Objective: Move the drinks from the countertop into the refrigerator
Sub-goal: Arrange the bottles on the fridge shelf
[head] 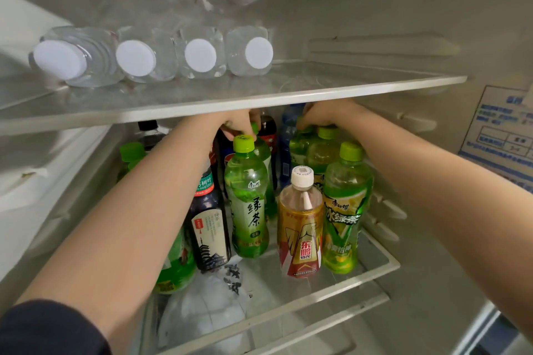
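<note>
On the lower shelf (pixel 331 288), the left grip (pixel 239 124) pinches the cap of a green bottle (pixel 264 153) behind the front tea (pixel 245 196). The right grip (pixel 326 115) curls over a back bottle (pixel 298 147) near the right edge. The upper shelf (pixel 259 104) overhangs both.

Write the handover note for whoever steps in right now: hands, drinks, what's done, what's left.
Left hand: grips the top of a rear green bottle standing on the lower shelf.
Right hand: fingers curl over the cap of a back-right green bottle; the upper shelf partly hides this hand.
Done: many drinks stand on the lower shelf, among them a gold bottle at the front. Four water bottles lie on their sides on the upper shelf.
Left: settle and release both bottles, then check the countertop, which is out of view.
</note>
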